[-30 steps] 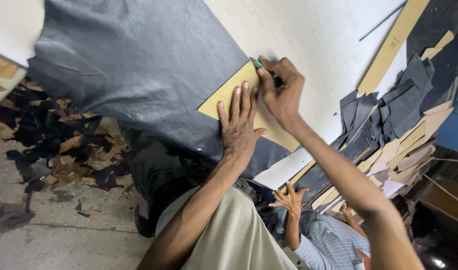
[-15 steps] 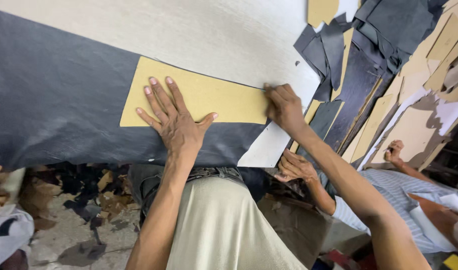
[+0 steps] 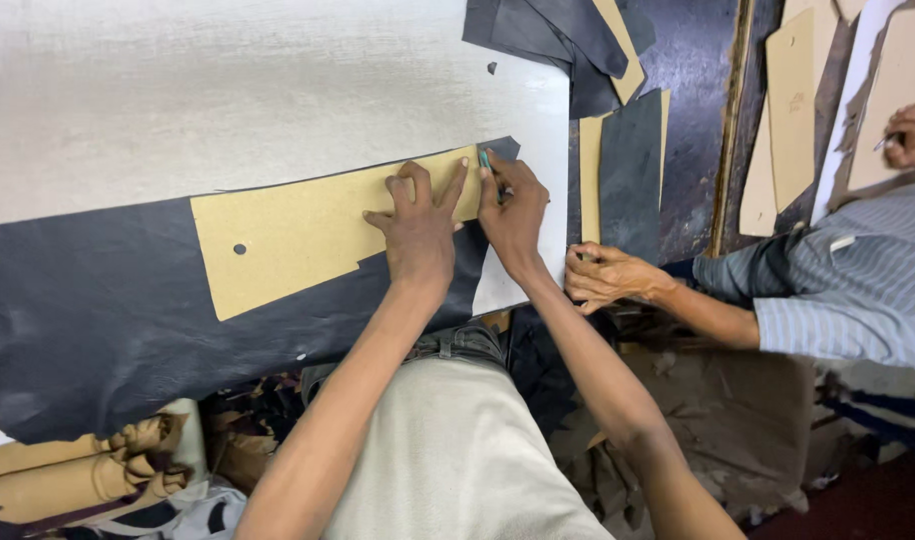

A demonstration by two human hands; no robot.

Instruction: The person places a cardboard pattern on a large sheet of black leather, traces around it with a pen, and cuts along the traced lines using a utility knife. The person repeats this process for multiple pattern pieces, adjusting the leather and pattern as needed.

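Note:
A tan cardboard pattern [image 3: 288, 225] lies flat on a dark sheet of leather [image 3: 98, 310] spread over a white table [image 3: 228, 90]. My left hand [image 3: 418, 232] presses down on the pattern's right end with fingers spread. Just beside it, my right hand [image 3: 513, 210] grips a thin green-tipped pen [image 3: 486, 162] whose tip rests at the pattern's right edge. The pattern has a small round hole near its left end.
Another person in a striped shirt [image 3: 838, 285] works at the right, one hand [image 3: 603, 275] near the table edge, the other [image 3: 913, 135] on a cardboard pattern. Dark leather pieces [image 3: 568, 40] and cardboard patterns [image 3: 790, 110] lie at the top right. Rolled tan material [image 3: 68, 470] sits at the lower left.
The view has swung round, so the pattern now lies wider across the picture. My left hand has slid to the pattern's right end, close to my right hand with the pen.

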